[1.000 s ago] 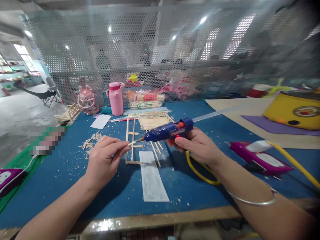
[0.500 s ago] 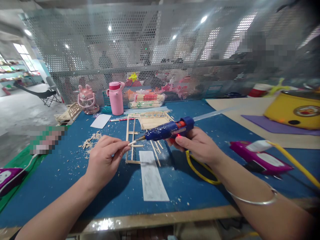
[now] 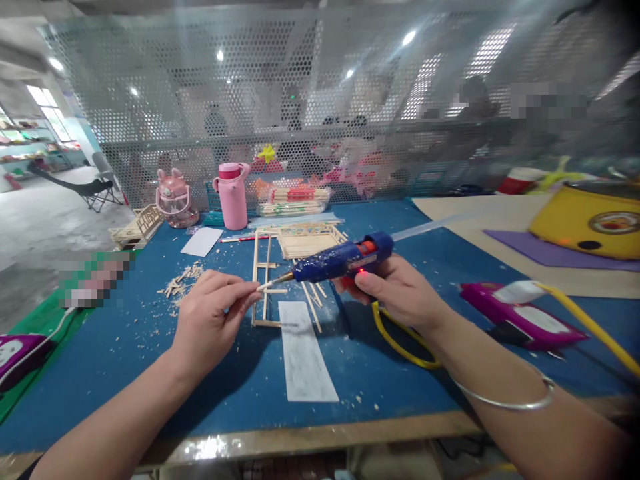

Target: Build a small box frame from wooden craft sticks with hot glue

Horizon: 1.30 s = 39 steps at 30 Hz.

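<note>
My right hand is wrapped round the handle of a blue hot glue gun, its nozzle pointing left and a clear glue stick sticking out of the back. Between the thumb and fingers of my left hand is a short wooden stick. The nozzle tip is at or very near the stick's free end; whether they touch I cannot tell. Below lies a stick frame with crosspieces, partly behind the stick and my fingers. A whitish paper strip lies just in front of the frame.
Stick offcuts are heaped at left. A flat stick panel, a pink bottle and a bagged bundle of sticks stand farther back. At right are a purple power strip, a yellow cable and a yellow pot.
The glue gun and my right hand have shifted slightly right, drawing the nozzle a little along the stick toward its free end. My left hand has barely moved.
</note>
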Each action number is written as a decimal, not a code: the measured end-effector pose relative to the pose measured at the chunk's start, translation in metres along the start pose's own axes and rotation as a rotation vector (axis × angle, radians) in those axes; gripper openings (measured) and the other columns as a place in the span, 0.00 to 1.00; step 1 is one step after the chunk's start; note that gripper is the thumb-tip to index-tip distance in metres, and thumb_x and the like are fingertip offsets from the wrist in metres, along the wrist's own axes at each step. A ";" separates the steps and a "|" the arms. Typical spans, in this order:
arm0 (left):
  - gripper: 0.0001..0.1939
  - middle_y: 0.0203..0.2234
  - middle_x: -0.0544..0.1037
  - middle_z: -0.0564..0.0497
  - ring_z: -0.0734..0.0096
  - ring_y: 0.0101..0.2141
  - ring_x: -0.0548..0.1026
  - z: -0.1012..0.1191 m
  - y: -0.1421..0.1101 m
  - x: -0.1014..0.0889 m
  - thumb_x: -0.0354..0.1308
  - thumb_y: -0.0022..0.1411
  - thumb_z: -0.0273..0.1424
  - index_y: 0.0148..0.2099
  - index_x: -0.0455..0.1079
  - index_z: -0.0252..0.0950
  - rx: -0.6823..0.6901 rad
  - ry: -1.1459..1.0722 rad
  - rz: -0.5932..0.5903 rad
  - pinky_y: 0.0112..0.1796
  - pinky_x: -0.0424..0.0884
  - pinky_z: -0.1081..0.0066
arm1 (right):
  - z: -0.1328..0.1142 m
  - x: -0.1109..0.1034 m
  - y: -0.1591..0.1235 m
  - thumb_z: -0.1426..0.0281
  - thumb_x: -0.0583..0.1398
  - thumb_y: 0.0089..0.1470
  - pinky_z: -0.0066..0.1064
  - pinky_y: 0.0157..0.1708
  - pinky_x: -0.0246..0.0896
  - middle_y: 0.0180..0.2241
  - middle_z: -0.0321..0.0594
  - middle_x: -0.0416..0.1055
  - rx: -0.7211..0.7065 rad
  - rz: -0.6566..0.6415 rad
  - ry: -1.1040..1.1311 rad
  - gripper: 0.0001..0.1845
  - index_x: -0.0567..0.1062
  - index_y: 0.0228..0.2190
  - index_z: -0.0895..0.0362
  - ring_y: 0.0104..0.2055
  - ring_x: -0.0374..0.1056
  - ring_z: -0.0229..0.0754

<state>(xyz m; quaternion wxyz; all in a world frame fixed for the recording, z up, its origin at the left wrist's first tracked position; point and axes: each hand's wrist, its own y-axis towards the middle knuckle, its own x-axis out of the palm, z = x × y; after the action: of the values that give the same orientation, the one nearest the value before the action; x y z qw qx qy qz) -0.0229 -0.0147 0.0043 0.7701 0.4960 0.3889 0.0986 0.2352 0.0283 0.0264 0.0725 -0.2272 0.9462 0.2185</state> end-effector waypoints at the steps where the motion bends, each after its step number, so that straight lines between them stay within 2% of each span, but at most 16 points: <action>1: 0.04 0.26 0.78 0.51 0.74 0.27 0.71 0.000 0.000 0.000 0.58 0.59 0.27 0.36 0.75 0.36 0.003 -0.001 -0.001 0.29 0.68 0.73 | 0.000 0.000 0.000 0.51 0.61 0.46 0.26 0.15 0.48 0.21 0.36 0.67 0.002 -0.002 -0.004 0.21 0.71 0.24 0.58 0.17 0.55 0.30; 18: 0.04 0.25 0.78 0.51 0.73 0.27 0.71 0.001 0.000 -0.001 0.58 0.58 0.27 0.36 0.75 0.37 -0.009 -0.010 0.007 0.28 0.69 0.73 | -0.003 -0.003 0.000 0.51 0.62 0.45 0.26 0.16 0.49 0.20 0.37 0.67 0.027 0.031 -0.032 0.22 0.72 0.23 0.59 0.18 0.56 0.31; 22: 0.05 0.26 0.77 0.50 0.73 0.27 0.72 0.000 0.001 -0.001 0.58 0.58 0.26 0.36 0.75 0.35 0.003 0.008 0.015 0.29 0.69 0.73 | -0.004 -0.004 0.000 0.52 0.63 0.44 0.26 0.16 0.49 0.21 0.38 0.69 0.005 0.058 -0.012 0.22 0.72 0.24 0.59 0.17 0.56 0.31; 26: 0.06 0.26 0.77 0.49 0.73 0.28 0.71 0.000 0.002 -0.003 0.57 0.59 0.25 0.36 0.75 0.32 0.005 0.047 -0.018 0.30 0.69 0.73 | -0.002 -0.003 0.000 0.53 0.63 0.46 0.26 0.16 0.51 0.22 0.40 0.71 -0.007 0.032 0.007 0.20 0.74 0.25 0.59 0.18 0.57 0.32; 30: 0.06 0.28 0.77 0.49 0.72 0.30 0.71 0.000 0.001 -0.003 0.55 0.60 0.26 0.38 0.74 0.33 -0.016 0.054 -0.023 0.32 0.69 0.72 | 0.002 -0.002 -0.001 0.54 0.62 0.47 0.27 0.16 0.52 0.19 0.38 0.68 -0.028 0.042 -0.018 0.19 0.75 0.26 0.59 0.18 0.57 0.33; 34: 0.07 0.28 0.77 0.49 0.71 0.30 0.71 -0.002 0.001 -0.002 0.55 0.60 0.26 0.39 0.74 0.34 -0.006 0.070 -0.024 0.32 0.69 0.71 | 0.004 -0.001 -0.001 0.53 0.61 0.48 0.27 0.17 0.53 0.22 0.39 0.70 -0.042 0.056 -0.050 0.20 0.76 0.27 0.59 0.19 0.57 0.33; 39: 0.07 0.27 0.77 0.50 0.72 0.29 0.70 -0.002 0.001 -0.001 0.55 0.60 0.25 0.39 0.74 0.35 0.020 0.077 -0.018 0.31 0.68 0.71 | 0.003 -0.001 -0.003 0.53 0.60 0.48 0.28 0.17 0.52 0.19 0.39 0.68 -0.037 0.060 -0.112 0.21 0.75 0.25 0.59 0.18 0.57 0.33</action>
<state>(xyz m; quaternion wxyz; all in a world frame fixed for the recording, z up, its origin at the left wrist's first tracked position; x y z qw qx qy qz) -0.0252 -0.0134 0.0054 0.7502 0.4962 0.4237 0.1070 0.2377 0.0275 0.0231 0.1146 -0.1877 0.9429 0.2502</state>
